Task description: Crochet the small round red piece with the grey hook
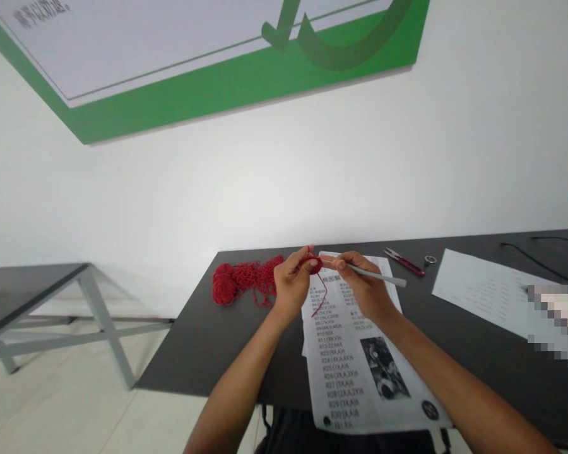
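My left hand (pixel 293 280) pinches a small red crochet piece (pixel 315 263) between thumb and fingers. A loose strand of red yarn (pixel 325 293) hangs from the piece over the printed sheet. In my right hand (pixel 362 284) is a crochet hook (pixel 378 275) with a grey handle, its thin metal shaft pointing left to the crochet piece. Whether the hook's tip sits inside a stitch is too small to tell. Left of my left hand, a tangled heap of red yarn (pixel 241 282) lies on the dark table.
Under my hands lies a printed pattern sheet (pixel 341 378), reaching over the table's front edge. Red-handled thread snips (pixel 409 263) with a ring are behind my right hand. Another paper (pixel 478 284) and a black cable (pixel 534 255) lie right. A second table (pixel 33 290) stands left.
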### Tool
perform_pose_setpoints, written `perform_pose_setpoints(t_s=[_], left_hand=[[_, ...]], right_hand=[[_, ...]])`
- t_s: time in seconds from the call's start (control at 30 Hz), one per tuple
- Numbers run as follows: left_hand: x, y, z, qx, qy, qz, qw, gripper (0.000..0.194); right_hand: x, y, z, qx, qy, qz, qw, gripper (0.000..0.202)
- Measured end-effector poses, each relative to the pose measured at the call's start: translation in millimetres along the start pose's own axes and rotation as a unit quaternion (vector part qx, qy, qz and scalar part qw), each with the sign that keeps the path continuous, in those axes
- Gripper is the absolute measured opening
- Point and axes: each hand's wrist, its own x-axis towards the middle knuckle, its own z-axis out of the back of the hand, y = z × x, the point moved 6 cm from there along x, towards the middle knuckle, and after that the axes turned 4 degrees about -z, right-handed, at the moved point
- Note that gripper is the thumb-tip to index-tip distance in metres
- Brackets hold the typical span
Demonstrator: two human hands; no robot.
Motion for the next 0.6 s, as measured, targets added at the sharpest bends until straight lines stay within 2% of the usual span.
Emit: perform_pose_setpoints(t_s=[0.07, 0.17, 0.23, 0.3, 0.37, 0.43, 0.53, 0.6], left_hand=[[-1, 1, 0.2, 0.011, -0.009, 0.000, 1.000, 0.023], [-2, 5, -0.3, 0.014, -0.023, 0.011, 1.000, 0.023], [-2, 8, -1.2, 0.005, -0.027, 0.026, 0.999, 0.023], [-2, 12, -1.6, -0.004, -0.030, 0.044, 0.999, 0.023], [-3, 15, -1.2, -0.013, -0.036, 0.059, 0.998, 0.022], [-3, 17, -1.2, -0.021, -0.037, 0.064, 0.997, 0.022], [-7, 14, -4.4, -0.034, -0.022, 0.058, 0.997, 0.023], [-11, 11, -8.9, -0.050, -0.004, 0.051, 0.997, 0.026]], right_hand=[[0, 2, -2, -0.060, 0.006, 0.027, 0.998, 0.024], [-4, 9, -10, -0.157, 0.013, 0.126, 0.979, 0.018], [-9, 13, -15, -0.196, 0.010, 0.189, 0.962, 0.016], [-12, 14, -17, -0.211, 0.004, 0.211, 0.955, 0.016], [-12, 13, -14, -0.205, -0.006, 0.192, 0.960, 0.016], [-8, 8, -8, -0.161, -0.015, 0.132, 0.978, 0.020], [1, -6, -2, 0.030, 0.009, 0.011, 0.999, 0.027], [7, -14, -2, 0.206, 0.025, -0.050, 0.977, 0.029]])
